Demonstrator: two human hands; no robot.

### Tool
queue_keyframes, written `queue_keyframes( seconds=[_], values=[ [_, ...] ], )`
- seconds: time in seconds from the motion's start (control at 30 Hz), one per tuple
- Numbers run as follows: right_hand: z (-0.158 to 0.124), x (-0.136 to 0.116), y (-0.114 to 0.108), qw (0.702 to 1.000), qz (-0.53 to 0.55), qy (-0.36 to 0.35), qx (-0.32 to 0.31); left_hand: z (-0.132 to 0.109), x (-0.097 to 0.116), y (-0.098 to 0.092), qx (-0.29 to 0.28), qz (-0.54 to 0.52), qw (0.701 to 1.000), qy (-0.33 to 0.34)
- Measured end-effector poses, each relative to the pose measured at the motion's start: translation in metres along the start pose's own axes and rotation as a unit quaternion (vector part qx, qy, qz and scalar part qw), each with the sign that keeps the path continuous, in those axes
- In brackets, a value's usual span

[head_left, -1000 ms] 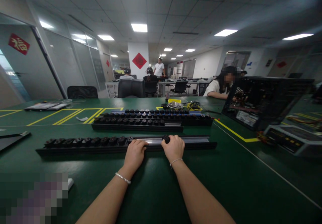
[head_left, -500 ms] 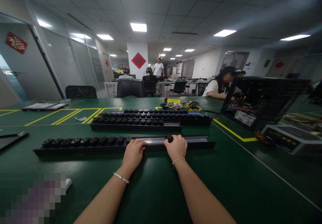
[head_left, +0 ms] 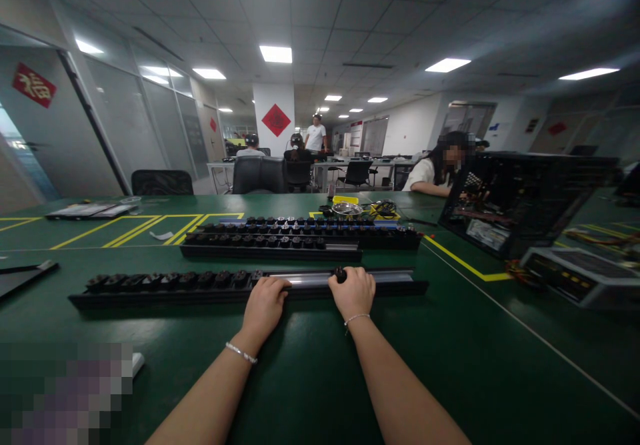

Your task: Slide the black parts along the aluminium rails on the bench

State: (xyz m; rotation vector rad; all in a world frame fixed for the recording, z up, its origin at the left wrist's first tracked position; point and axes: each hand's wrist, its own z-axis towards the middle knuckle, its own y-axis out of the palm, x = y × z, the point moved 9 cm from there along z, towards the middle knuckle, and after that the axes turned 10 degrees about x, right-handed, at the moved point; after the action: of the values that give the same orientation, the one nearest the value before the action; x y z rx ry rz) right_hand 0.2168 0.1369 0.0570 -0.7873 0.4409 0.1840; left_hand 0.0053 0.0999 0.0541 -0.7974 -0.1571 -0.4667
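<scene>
A long black track (head_left: 310,291) with a silvery channel along its top lies crosswise in front of me. Several round black modules (head_left: 187,280), which look like sockets, sit in a row along its left part. My left hand (head_left: 265,303) grips the track just right of this row, its fingers closed over the channel. To the right, my right hand (head_left: 354,291) pinches a small round black module (head_left: 341,274) at the channel. Whether that module is seated or merely touching the track cannot be made out.
Behind it lie more black tracks (head_left: 270,252) filled with modules. At the right stand an open computer case (head_left: 525,198) and a power supply unit (head_left: 570,277). A metal dish (head_left: 347,209) and cables are further back. A person (head_left: 433,171) sits beyond the case.
My right hand has shifted very slightly to the right with the round module. The left hand stays on the track.
</scene>
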Motion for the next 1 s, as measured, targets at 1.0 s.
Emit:
queue_keyframes(
  seconds=[1.0],
  values=[
    [0.0012, 0.0061, 0.0102, 1.000, 0.019, 0.007, 0.001, 0.0010, -0.0014, -0.0029, 0.002, 0.019, 1.000, -0.004]
  ],
)
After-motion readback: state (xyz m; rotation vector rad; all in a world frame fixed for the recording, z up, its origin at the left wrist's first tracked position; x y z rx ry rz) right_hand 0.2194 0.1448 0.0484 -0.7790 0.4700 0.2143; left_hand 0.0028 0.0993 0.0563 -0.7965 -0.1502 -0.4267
